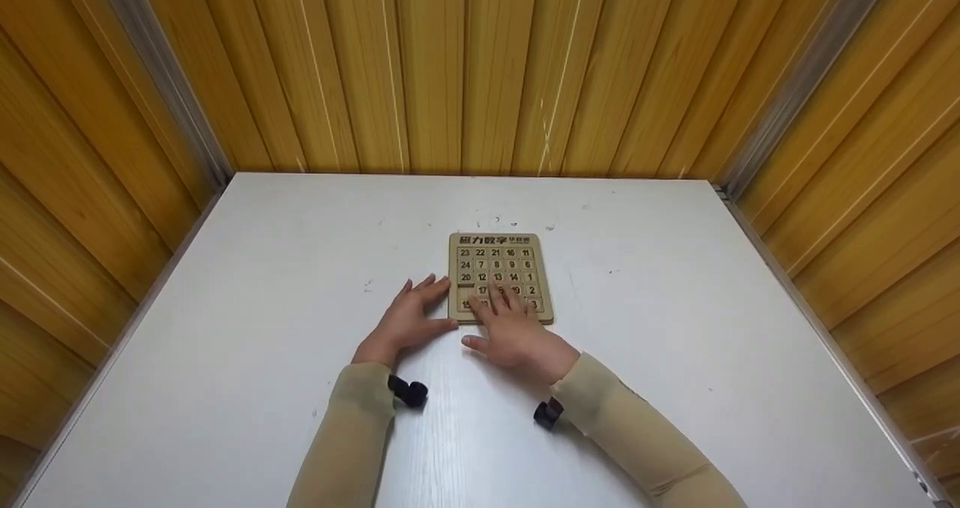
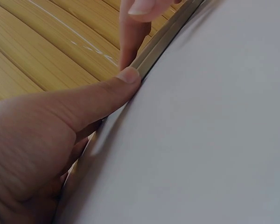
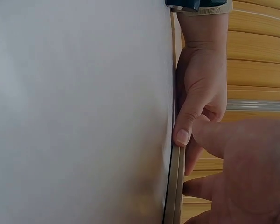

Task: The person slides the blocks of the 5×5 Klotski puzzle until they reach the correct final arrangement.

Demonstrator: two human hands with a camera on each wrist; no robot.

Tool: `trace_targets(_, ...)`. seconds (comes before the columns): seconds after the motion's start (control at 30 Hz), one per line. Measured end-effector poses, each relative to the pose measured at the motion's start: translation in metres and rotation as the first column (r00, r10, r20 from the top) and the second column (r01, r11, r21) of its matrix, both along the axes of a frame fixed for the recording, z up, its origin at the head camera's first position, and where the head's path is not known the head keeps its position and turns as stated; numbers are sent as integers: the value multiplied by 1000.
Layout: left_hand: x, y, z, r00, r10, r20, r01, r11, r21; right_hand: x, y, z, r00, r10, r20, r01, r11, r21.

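Note:
A wooden number slide puzzle (image 1: 495, 240) lies flat on the table with rows of numbered square tiles. One darker cell without a tile shows at the left side, below tile 20 (image 1: 466, 277). At the puzzle's lower left corner is my left hand (image 1: 407, 320), its thumb against the corner and its fingers extended along the left edge. My right hand (image 1: 514, 335) reaches over the lower rows with spread fingers, fingertips on the tiles, hiding several numbers. In the left wrist view, the left thumb (image 2: 107, 98) presses the puzzle's side edge (image 2: 163, 46).
The white table (image 1: 247, 305) spreads around the puzzle, with small dark marks behind it. Yellow wood-look panels (image 1: 435, 65) stand at the back and both sides, with metal posts (image 1: 169, 80) in the corners. Both sleeved wrists wear small black cameras (image 1: 409, 392).

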State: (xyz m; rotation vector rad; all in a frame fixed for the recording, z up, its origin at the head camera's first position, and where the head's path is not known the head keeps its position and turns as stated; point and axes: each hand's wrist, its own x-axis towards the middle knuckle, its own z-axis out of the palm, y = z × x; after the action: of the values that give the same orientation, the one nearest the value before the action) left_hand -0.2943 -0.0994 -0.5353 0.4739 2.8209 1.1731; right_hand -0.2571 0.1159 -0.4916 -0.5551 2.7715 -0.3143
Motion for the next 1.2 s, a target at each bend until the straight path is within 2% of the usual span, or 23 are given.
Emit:
trace_targets(0.27, 1, 1, 0, 1000, 13, 12, -13, 1000, -10, -1, 2, 3, 999, -20, 28, 21, 998, -54)
trace_targets(0.5, 1, 0, 1, 1000, 12, 11, -12, 1000, -18, -17, -2, 6, 999, -50, 11, 51, 993, -106)
trace_targets(0.8, 0, -1, -2, 1000, -7, 3, 7, 1000, -3, -39, -11, -4, 997, -82, -17, 80, 992, -94)
trace_targets(1.03, -1, -1, -1, 1000, -18, -7, 18, 1000, -14, -39, -11, -5, 996, -85, -19, 82, 992, -93)
trace_targets(1.2, 0, 0, -1, 1000, 14, 24, -14, 1000, -9, -36, -10, -6, 998, -61, -15, 60, 995, -81)
